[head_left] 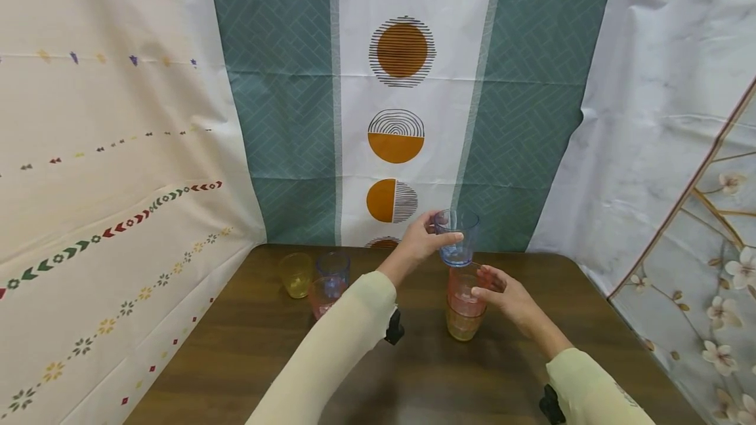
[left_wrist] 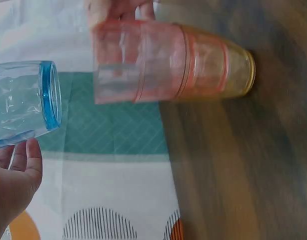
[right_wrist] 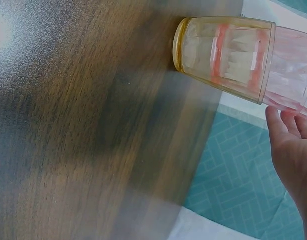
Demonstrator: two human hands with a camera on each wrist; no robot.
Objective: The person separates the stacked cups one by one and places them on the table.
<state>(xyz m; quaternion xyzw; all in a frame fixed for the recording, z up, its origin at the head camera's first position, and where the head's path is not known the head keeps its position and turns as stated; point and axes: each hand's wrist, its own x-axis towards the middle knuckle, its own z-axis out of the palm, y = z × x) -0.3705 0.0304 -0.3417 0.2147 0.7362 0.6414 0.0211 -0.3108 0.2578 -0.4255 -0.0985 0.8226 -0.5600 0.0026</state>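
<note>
In the head view my left hand (head_left: pixel 418 240) grips a clear blue plastic cup (head_left: pixel 457 253), thumb across its near side. The blue cup is upright over a nested stack at the right of the table. Pink cups (head_left: pixel 464 295) make up the upper part of that stack, and a yellow cup (head_left: pixel 463 332) is its base on the wood. My right hand (head_left: pixel 509 295) holds the upper pink part from the right, thumb in front and fingers behind. The left wrist view shows a gap between the blue cup's base (left_wrist: pixel 49 95) and the top pink rim (left_wrist: pixel 96 65).
Left on the brown wooden table (head_left: pixel 236 346) stand another yellow cup (head_left: pixel 295 275), a blue cup (head_left: pixel 333 263) and a pink cup (head_left: pixel 321 294), the last partly behind my left sleeve (head_left: pixel 336 340). Patterned cloths (head_left: pixel 289 130) hang behind the table and at both sides.
</note>
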